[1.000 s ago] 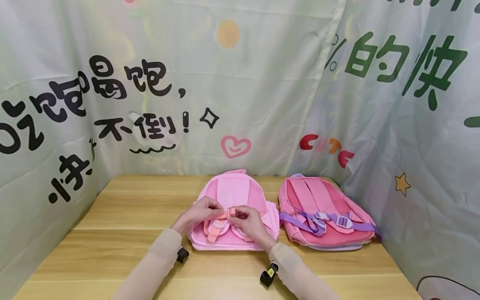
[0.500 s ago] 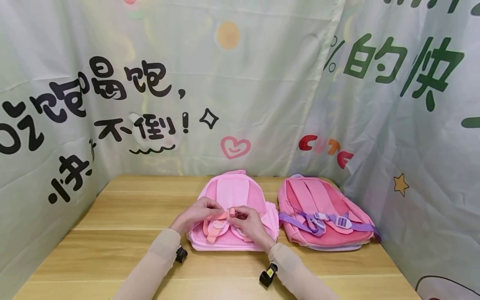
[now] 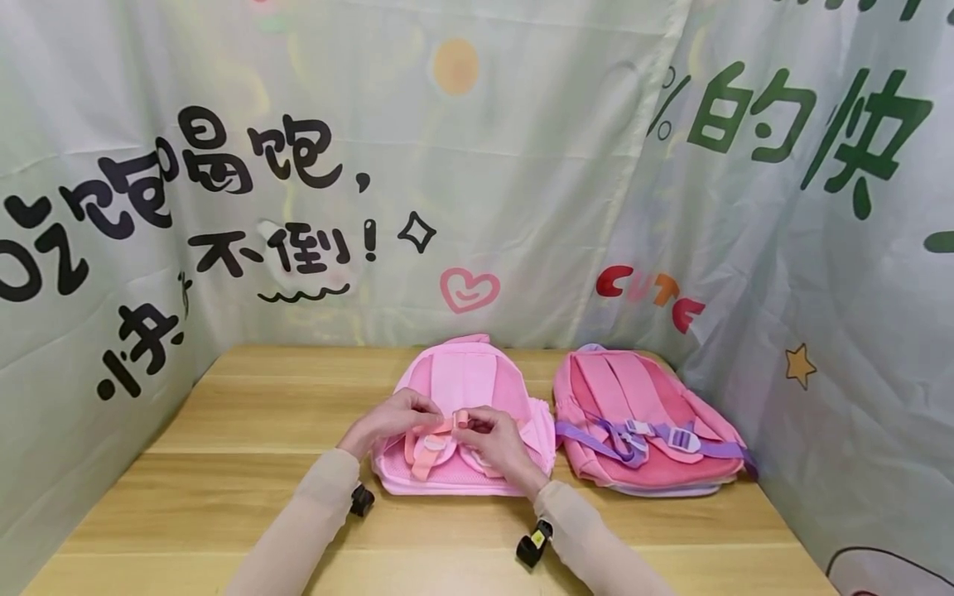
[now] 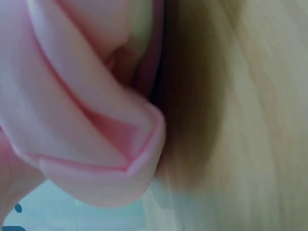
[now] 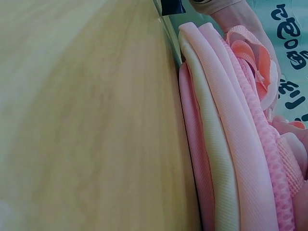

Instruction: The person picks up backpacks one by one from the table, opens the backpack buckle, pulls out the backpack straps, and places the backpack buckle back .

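A light pink backpack (image 3: 465, 372) lies on the table with its back panel and shoulder straps facing up. Over its lower part, my left hand (image 3: 391, 420) pinches a coral webbing strap (image 3: 426, 462). Close beside it, my right hand (image 3: 498, 445) pinches a rolled or folded coral piece (image 3: 461, 420) between thumb and fingers. In the left wrist view, pink fabric (image 4: 72, 96) fills the left side, so the fingertips are hidden. The right wrist view shows the backpack's layered edge (image 5: 240, 144) and a loop of coral webbing (image 5: 250, 53); both hands are only partly visible there.
To the right lies a second, darker pink backpack (image 3: 644, 414) with purple straps (image 3: 715, 451) and buckles. Both bags rest on a wooden table (image 3: 298, 414). Printed curtains (image 3: 522, 165) enclose its back and sides. Black wrist cameras (image 3: 533, 544) hang below the sleeves.
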Motion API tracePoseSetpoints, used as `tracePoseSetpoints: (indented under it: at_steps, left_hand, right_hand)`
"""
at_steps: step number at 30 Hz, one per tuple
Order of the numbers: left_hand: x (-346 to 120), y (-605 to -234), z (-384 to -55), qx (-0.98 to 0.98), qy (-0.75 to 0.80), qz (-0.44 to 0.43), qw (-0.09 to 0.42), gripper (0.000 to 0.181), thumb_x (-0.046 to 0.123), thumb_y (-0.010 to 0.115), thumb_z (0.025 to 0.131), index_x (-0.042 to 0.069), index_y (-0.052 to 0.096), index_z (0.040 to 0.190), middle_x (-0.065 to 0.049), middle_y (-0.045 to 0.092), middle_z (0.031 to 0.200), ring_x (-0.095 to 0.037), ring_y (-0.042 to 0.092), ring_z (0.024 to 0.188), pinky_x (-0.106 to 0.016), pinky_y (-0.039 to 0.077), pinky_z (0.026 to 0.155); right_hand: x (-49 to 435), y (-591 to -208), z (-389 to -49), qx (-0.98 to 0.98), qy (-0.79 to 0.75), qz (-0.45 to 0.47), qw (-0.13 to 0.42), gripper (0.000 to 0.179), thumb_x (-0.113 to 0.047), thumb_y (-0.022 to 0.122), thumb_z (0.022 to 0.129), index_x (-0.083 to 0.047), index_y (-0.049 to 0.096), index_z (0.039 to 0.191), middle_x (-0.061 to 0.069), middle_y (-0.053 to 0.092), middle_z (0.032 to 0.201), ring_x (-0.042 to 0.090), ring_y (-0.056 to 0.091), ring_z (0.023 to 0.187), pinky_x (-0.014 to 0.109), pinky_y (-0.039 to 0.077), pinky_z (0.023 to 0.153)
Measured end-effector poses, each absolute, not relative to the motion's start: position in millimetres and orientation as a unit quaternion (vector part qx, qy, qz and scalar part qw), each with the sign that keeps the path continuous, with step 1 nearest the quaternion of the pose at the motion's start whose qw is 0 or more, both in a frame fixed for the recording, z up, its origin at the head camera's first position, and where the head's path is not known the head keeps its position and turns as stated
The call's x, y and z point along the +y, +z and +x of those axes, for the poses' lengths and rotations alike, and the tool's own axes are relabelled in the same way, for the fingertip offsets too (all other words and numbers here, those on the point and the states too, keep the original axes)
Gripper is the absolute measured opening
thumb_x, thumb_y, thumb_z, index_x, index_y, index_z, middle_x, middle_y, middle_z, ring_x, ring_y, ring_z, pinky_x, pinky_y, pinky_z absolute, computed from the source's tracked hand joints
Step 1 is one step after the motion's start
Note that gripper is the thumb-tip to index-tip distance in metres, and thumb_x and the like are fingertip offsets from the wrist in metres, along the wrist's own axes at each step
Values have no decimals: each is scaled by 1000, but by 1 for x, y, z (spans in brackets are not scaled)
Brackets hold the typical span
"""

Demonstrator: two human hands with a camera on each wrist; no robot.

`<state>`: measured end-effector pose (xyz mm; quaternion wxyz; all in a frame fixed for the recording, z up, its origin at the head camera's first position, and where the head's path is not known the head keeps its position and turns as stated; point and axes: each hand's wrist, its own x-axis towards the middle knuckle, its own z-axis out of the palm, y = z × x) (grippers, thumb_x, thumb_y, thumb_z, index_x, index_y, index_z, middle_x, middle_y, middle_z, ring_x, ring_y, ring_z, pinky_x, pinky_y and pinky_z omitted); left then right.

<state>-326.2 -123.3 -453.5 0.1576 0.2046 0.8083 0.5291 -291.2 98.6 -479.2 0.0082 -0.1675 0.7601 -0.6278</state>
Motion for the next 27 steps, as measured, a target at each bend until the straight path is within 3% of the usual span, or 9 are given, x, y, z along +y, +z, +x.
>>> tracePoseSetpoints:
  at_steps: [8,15,22,27]
  left_hand:
    - [-120,-454,-324,795,552,186,170,18,12,65,92,-2,73,101,0,66,79,-10,55,69,-21,47,63]
    - [-116,-452,-322,788,563,182,172,18,12,66,91,-3,73,100,1,67,79,-10,53,69,-21,44,61]
    - [-121,-455,-324,780,570,190,175,22,13,67,91,-3,72,105,-5,72,91,-12,59,81,-23,49,75]
    - [-122,-455,-327,781,566,192,182,22,14,68,90,-3,72,104,-3,71,90,-13,59,81,-25,49,76]
  right_hand:
    - [97,-477,-289,772,-615,-159,5,21,-10,77,83,-5,73,104,12,70,94,9,62,80,18,53,69]
    - [96,-458,-277,778,-602,-181,0,24,-3,73,85,5,70,107,22,68,98,16,63,84,18,52,69]
    - [97,-473,-287,760,-628,-165,15,18,-8,75,85,-1,72,102,10,68,96,8,63,81,20,55,69]
    - [98,-479,-290,758,-632,-159,14,19,-12,77,84,-4,73,101,8,67,95,10,64,81,22,56,70]
